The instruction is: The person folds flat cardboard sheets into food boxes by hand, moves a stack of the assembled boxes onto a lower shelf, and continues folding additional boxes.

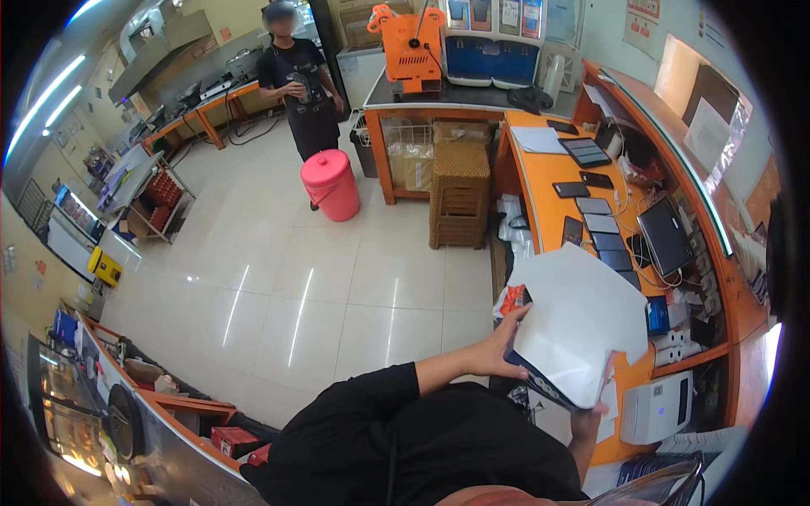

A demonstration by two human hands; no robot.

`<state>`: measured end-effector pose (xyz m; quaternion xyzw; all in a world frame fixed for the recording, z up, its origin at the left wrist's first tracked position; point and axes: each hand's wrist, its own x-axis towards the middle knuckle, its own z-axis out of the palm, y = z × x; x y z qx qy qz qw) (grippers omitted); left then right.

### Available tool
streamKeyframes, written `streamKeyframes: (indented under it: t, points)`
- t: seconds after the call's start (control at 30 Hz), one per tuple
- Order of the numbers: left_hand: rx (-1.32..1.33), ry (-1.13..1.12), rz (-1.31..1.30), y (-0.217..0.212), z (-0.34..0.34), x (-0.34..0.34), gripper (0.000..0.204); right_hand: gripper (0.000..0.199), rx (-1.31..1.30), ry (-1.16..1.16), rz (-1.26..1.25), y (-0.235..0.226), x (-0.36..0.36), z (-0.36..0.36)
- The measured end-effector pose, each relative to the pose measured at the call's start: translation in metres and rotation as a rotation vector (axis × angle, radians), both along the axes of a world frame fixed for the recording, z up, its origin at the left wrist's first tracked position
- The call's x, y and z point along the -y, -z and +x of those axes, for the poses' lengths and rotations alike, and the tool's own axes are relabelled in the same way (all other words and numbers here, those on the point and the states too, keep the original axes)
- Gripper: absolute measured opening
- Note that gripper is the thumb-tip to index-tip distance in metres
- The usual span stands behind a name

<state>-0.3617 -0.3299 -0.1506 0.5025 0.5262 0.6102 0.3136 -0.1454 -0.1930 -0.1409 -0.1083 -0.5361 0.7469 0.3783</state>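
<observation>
A large white cardboard sheet (pixel 574 320) with angled corners is held up in front of me, over the near part of the orange counter. Its lower left edge shows a dark printed side. My left hand (pixel 498 347) grips that edge, thumb and fingers apart around it. At the sheet's lower corner, my right hand (pixel 588 422) is closed on it, its fingers partly hidden. Just beyond my left hand lies a red and white packet (pixel 511 300), partly covered by the sheet.
Several phones and tablets (pixel 601 223) lie along the orange counter (pixel 544 169), near a black laptop (pixel 665 236) and loose cables. A white box-shaped device (pixel 658 408) stands at right. Across the tiled floor are a pink lidded bin (pixel 331 187), stacked brown stools (pixel 458 194) and a standing person (pixel 302 84).
</observation>
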Motion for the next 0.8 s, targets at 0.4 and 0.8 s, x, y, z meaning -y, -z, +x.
streamKeyframes:
  t: [0.4, 0.8]
  points:
    - [-0.278, 0.401, 0.145, -0.071, 0.041, -0.101, 0.115, 0.105, 0.182, 0.451, 0.020, -0.044, -0.004, 0.101]
    - [-0.387, 0.633, 0.829, -0.102, 0.227, -0.231, 0.125, 0.064, 1.320, 1.128, 1.322, -0.219, 0.020, 0.181]
